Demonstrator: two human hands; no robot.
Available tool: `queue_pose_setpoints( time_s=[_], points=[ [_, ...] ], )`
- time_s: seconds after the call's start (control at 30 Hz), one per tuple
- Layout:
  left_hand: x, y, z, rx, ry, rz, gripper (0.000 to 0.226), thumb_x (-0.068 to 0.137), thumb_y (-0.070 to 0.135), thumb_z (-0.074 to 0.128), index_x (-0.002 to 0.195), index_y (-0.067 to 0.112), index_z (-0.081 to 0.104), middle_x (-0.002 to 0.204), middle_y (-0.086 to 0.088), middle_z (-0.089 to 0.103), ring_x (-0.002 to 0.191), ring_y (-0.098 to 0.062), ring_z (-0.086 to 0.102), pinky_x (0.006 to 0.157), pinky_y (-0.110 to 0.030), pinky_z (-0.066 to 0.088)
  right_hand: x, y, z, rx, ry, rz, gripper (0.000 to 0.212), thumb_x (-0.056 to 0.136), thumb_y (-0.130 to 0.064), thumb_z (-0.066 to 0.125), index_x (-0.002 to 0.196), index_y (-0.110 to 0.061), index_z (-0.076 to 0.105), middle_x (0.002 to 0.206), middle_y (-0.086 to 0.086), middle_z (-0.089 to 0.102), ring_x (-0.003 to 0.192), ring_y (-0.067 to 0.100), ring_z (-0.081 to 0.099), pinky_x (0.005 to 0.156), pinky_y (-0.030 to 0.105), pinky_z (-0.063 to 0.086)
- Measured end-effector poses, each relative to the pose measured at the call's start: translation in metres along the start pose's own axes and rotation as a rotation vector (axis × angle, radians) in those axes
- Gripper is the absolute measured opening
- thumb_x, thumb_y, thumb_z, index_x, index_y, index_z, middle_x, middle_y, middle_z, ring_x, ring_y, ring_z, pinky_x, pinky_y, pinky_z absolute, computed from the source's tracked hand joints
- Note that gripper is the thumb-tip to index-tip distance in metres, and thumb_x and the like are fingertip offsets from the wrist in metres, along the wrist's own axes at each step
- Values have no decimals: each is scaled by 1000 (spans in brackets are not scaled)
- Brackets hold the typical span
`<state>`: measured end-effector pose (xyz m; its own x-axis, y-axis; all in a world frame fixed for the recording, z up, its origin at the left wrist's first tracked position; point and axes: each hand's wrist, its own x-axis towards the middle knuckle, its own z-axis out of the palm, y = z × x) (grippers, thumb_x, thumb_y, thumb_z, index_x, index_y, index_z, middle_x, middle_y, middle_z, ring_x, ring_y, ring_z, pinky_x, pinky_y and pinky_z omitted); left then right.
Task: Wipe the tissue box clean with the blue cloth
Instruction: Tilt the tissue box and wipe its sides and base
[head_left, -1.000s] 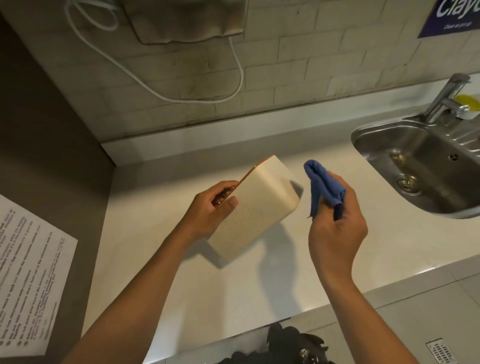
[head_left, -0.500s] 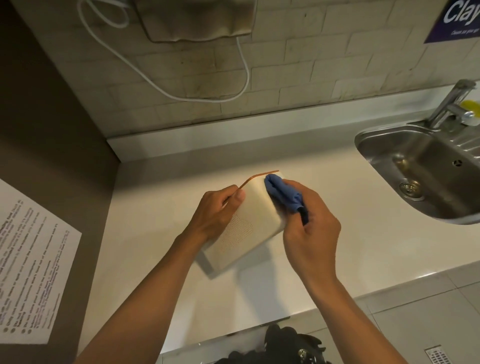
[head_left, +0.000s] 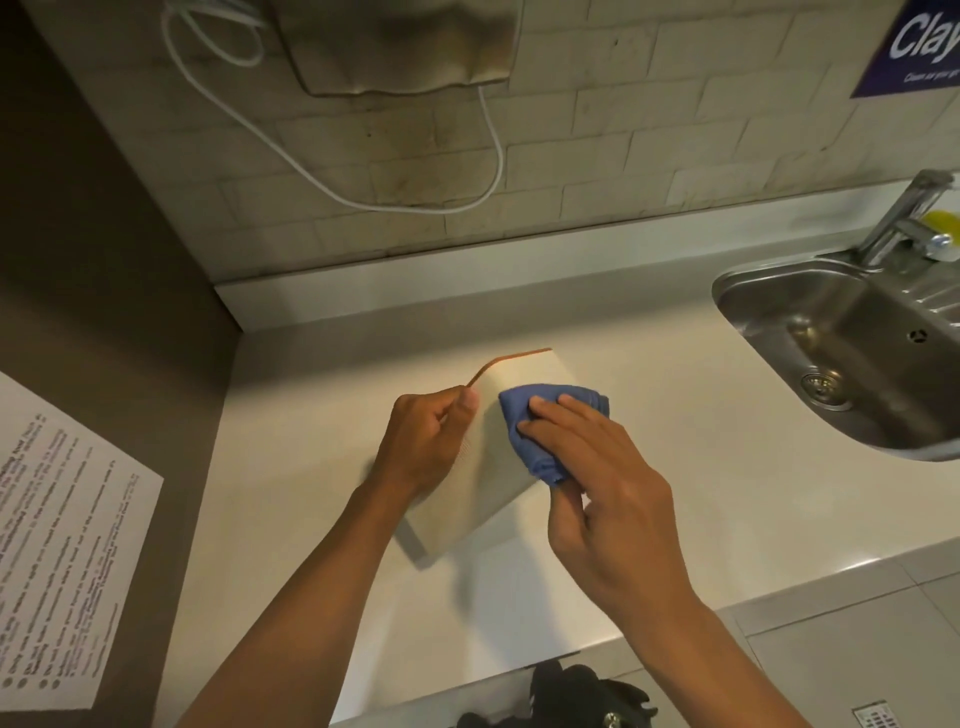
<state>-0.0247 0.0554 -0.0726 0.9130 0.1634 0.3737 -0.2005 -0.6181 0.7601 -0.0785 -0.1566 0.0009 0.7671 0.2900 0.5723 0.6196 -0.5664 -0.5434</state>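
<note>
The blue sign (head_left: 919, 47) is cut off by the edge; the wall notice (head_left: 62, 561) print is illegible.

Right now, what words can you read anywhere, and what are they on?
"Clay": white letters on the dark blue sign on the tiled wall, cut off by the picture's edge.
Small line under it on the sign: too blurred to read.
Printed paper sheet on the left wall: many lines, too small to read.
Tissue box: no words show.

Cloth (head_left: 540, 431) on box (head_left: 498, 467); sink (head_left: 852, 358) right.
</note>
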Motion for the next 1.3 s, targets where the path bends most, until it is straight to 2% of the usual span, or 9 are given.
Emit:
queue_pose_setpoints(
  time_s=[0.2,0.37,0.57,0.73,0.83,1.07,1.17,1.23,1.3],
  points=[
    [1,6,6,-44,-25,13,38,97,48,36,65,52,56,58,27,56,52,-4,42,49,-12,28,40,-11,13,0,-64,16,47,77,10,64,119,-10,68,130,2,61,127,20,52,106,37,42],
    [0,-3,5,-14,76,-26,64,93,80,22,54,38,48,51,13,53,55,-9,47,52,-18,32,12,-6,8,-63,-87,8,47,74,7,73,117,-11,68,126,1,63,126,20,52,111,16,26],
    [-1,-1,7,-35,40,68,50,101,64,29,63,46,55,65,31,61,55,0,50,53,-7,31,39,-13,13,34,-42,56,45,74,11,65,112,-11,71,125,0,64,121,19,57,102,36,47],
    [-1,-14,4,-51,75,-15,41,95,42,40,54,40,41,49,11,49,49,-12,37,51,-29,33,32,-21,17,-19,-131,27,46,73,10,68,115,-10,69,125,2,64,126,23,53,108,26,35],
    [-1,-11,5,-12,104,30,53,102,65,29,57,39,43,53,11,50,52,-14,44,54,-26,37,11,-16,4,-45,-98,6,41,76,4,65,113,-11,70,123,1,65,124,20,54,110,17,29],
    [-6,-19,3,-102,47,3,41,96,42,38,60,44,58,54,19,58,52,-6,45,53,-18,34,50,-30,13,106,-107,52,46,69,14,58,108,-6,73,119,4,67,116,23,60,98,39,49],
    [-9,-26,3,-182,72,-162,39,95,31,48,57,38,53,58,13,58,58,-13,45,61,-39,45,41,-33,16,73,-165,19,43,71,13,63,108,-8,72,119,5,68,118,23,59,105,35,43],
    [-11,-28,3,-180,98,-107,38,98,47,50,66,28,57,68,2,62,59,-13,54,65,-37,54,21,-29,10,34,-139,-22,43,72,7,65,111,-11,72,120,2,67,118,20,59,108,30,38],
    [-14,-26,3,-165,110,-18,56,94,76,37,70,28,56,70,3,61,54,-4,55,61,-12,46,9,-25,5,19,-93,-33,45,72,2,62,113,-13,71,121,-2,66,119,16,58,108,27,37]
  ],
)
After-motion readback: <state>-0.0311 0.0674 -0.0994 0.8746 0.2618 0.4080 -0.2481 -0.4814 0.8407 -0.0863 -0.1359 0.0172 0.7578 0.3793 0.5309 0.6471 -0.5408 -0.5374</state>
